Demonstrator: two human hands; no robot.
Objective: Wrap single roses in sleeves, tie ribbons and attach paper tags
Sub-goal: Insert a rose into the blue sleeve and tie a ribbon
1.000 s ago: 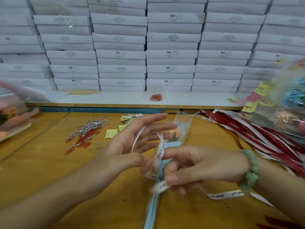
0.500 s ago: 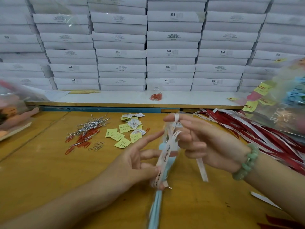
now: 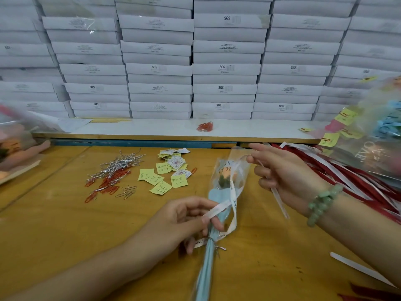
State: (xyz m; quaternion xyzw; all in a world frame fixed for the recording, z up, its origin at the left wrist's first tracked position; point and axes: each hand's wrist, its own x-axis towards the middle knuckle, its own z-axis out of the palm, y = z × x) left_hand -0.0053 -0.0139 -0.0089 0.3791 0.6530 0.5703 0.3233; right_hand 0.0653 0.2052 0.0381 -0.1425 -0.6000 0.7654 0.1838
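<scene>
The sleeved rose lies at the table's centre, bloom toward 12 o'clock, pale blue stem running to 6. A white ribbon loops round its neck above a wire tie. The left hand, at 9 o'clock, pinches stem and one ribbon end; the right hand, at 2 o'clock, grips the other end. Uneven pulling could likely slip the loop or crumple the sleeve.
</scene>
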